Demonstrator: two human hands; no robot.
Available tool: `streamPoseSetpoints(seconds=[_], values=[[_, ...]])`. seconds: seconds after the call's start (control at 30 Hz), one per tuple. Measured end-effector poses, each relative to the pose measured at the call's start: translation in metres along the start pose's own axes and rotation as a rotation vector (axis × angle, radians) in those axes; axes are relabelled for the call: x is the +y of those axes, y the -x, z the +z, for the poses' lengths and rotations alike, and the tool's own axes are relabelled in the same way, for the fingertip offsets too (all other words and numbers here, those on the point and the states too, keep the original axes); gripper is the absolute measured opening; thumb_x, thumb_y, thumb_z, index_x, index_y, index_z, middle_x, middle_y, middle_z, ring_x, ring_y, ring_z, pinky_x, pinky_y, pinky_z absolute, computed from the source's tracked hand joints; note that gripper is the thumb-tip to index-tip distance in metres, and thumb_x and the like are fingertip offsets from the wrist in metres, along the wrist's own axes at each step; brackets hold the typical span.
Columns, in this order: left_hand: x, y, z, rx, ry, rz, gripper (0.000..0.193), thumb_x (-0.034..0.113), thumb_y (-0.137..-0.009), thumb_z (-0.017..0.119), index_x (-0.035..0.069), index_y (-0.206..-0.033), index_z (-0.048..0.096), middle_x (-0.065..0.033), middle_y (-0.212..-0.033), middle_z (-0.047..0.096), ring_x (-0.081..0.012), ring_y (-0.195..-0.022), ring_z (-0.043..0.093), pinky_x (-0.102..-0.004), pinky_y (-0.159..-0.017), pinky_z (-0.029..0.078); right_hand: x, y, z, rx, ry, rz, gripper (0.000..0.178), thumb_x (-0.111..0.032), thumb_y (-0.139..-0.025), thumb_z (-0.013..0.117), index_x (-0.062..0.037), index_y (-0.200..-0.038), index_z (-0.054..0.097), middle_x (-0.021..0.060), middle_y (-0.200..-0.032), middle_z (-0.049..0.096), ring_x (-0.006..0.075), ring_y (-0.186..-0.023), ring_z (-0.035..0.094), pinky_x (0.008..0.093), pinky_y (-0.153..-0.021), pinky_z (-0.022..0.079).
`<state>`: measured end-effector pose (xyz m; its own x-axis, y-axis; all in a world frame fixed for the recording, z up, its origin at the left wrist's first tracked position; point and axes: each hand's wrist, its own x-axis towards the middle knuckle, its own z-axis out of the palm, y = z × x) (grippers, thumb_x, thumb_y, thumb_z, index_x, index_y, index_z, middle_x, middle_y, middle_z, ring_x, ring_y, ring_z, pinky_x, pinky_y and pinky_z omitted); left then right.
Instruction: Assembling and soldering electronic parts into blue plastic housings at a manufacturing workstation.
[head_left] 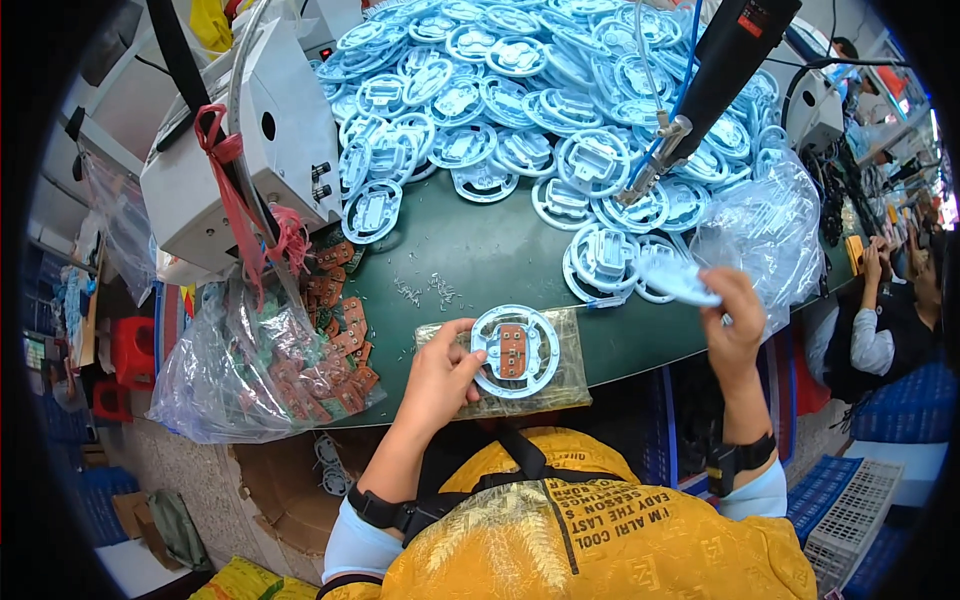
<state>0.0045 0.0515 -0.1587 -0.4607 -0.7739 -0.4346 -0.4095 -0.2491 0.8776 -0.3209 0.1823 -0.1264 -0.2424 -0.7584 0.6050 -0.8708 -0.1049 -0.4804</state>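
Observation:
My left hand (pixel 440 365) grips the left rim of a light blue round plastic frame (pixel 549 350) at the table's front edge. A brown circuit board (pixel 512 352) lies in the middle of this frame, with several small metal-looking spots on it. Beneath the frame is a tape-covered flat pad (pixel 572 388). Farther right, my right hand (pixel 738 315) is closed on the edge of another light blue plastic part (pixel 675 278). That part is smeared by motion, so its full shape is unclear. It is just in front of several stacked frames (pixel 605 258).
A big heap of light blue frames (pixel 520 100) covers the far table. A black power screwdriver (pixel 740 70) hangs over it. Small screws (pixel 440 290) lie mid-table. At left are a grey machine (pixel 240 150) and a bag of circuit boards (pixel 290 375); a clear bag (pixel 765 235) lies right.

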Motion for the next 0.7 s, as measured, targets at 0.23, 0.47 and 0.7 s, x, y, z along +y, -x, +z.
streamPoseSetpoints(seconds=[0.23, 0.47, 0.7], values=[[-0.023, 0.024, 0.002, 0.320, -0.401, 0.363, 0.044, 0.008, -0.087, 0.069, 0.002, -0.128, 0.055, -0.0100, -0.089, 0.066, -0.0151, -0.059, 0.062, -0.0300, -0.052, 0.046, -0.022, 0.011, 0.059, -0.141, -0.073, -0.177, 0.044, 0.010, -0.067, 0.070, -0.0025, -0.109, 0.069, 0.0150, -0.096, 0.065, 0.0304, -0.081, 0.067, 0.0363, -0.069, 0.056], [-0.021, 0.031, 0.002, 0.147, -0.811, 0.899, 0.056, 0.018, -0.068, 0.082, 0.006, -0.119, 0.062, -0.0144, -0.128, 0.057, -0.0368, -0.118, 0.051, -0.0483, -0.097, 0.041, 0.003, 0.012, 0.057, -0.126, 0.144, 0.022, 0.034, 0.000, -0.078, 0.070, -0.0034, -0.112, 0.063, 0.0132, -0.100, 0.064, 0.0318, -0.093, 0.064, 0.0399, -0.075, 0.054], [-0.032, 0.028, 0.003, 0.080, -0.907, 0.926, 0.059, 0.021, -0.065, 0.083, 0.008, -0.120, 0.063, -0.0113, -0.130, 0.058, -0.0321, -0.120, 0.052, -0.0498, -0.100, 0.039, 0.092, 0.032, 0.042, -0.329, 0.639, 0.175, 0.019, -0.012, -0.081, 0.070, -0.0024, -0.095, 0.060, 0.0165, -0.090, 0.061, 0.0368, -0.076, 0.064, 0.0471, -0.063, 0.053]])
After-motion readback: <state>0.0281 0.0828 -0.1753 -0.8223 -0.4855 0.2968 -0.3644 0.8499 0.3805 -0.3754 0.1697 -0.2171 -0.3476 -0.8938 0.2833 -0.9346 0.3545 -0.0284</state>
